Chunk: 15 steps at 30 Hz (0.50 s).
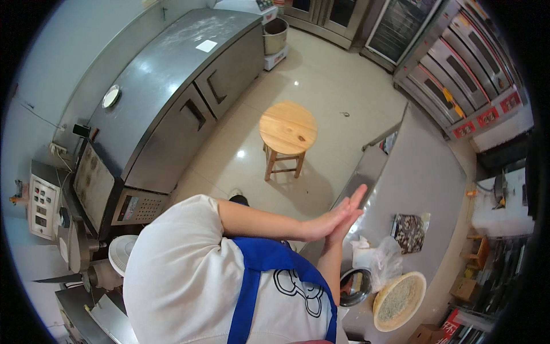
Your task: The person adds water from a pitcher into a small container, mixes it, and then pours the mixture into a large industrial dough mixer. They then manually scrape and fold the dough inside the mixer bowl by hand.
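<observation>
My left hand (323, 225) and my right hand (344, 230) are pressed palm to palm with fingers stretched out, above the near edge of a steel worktable (429, 183). I see nothing held in them. Nearest on that table are a white crumpled item (362, 258), a clear plastic bag (387, 264), a bag of dark, speckled contents (409, 235), a dark round pan (361, 292) and a pale round container with grainy contents (399, 301).
A wooden stool (288, 126) stands on the tiled floor ahead. At left are a steel counter (160, 69), griddle (94, 178) and fan (74, 246). Stacked ovens (452, 69), a glass-door cabinet (387, 31) and a mixer (274, 37) line the back and right.
</observation>
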{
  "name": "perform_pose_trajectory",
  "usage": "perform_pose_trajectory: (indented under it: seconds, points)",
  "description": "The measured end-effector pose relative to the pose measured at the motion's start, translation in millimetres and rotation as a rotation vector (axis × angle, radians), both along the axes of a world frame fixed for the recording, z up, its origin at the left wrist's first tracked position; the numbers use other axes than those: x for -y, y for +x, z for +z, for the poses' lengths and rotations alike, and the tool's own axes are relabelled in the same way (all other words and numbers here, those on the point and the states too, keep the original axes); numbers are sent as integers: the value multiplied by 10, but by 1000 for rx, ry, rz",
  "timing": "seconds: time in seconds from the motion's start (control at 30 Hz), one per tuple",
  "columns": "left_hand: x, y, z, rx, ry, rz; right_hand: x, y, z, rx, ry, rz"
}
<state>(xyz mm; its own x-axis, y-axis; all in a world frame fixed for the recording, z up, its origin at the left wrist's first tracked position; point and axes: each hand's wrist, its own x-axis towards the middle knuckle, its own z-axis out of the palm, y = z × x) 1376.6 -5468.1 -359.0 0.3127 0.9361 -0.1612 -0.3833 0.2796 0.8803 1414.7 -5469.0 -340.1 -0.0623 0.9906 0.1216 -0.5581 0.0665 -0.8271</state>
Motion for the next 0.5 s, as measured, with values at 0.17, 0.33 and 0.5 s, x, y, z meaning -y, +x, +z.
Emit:
perform_pose_trajectory:
  seconds: [0.17,0.33,0.5]
  points:
    - [-225,-2117,7,4,74,477,-3,-1579,175,417,317,263]
    - [-73,-3883,81,74,-142,573,-184,-3007,-87,910,615,461]
    - [337,-4964,-97,-190,-300,555,-798,-3833,-455,1049,551,296]
